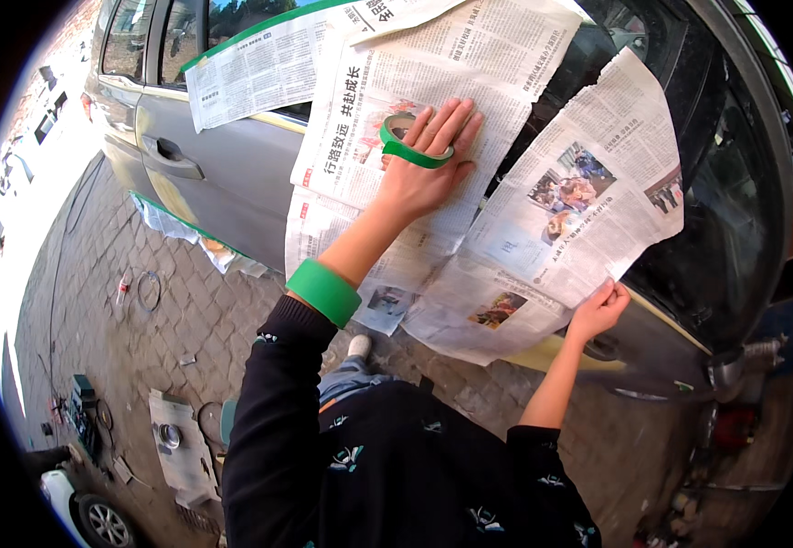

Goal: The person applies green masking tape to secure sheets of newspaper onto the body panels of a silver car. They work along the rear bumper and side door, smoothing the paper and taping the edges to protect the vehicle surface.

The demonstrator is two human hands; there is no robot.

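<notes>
My left hand (pixel 431 157) presses flat on a newspaper sheet (pixel 437 61), fingers stretched out. A narrow roll of green masking tape (pixel 418 161) is looped over its fingers. Around my left wrist sits a wider roll of green tape (pixel 324 293). My right hand (pixel 600 312) pinches the near right edge of another newspaper part (pixel 616 151), between thumb and fingers. The newspaper spreads across the side windows of a grey car (pixel 232 178) and hangs down over its door. A dark strip of glass shows between the two spread parts.
A strip of newspaper (pixel 259 72) edged with green tape covers part of the rear window. Masking paper (pixel 215 250) hangs along the car's lower edge. On the paving lie a plastic bottle (pixel 122 289), a coiled cable (pixel 149 291) and cardboard (pixel 181 445) bearing a tape roll (pixel 169 436).
</notes>
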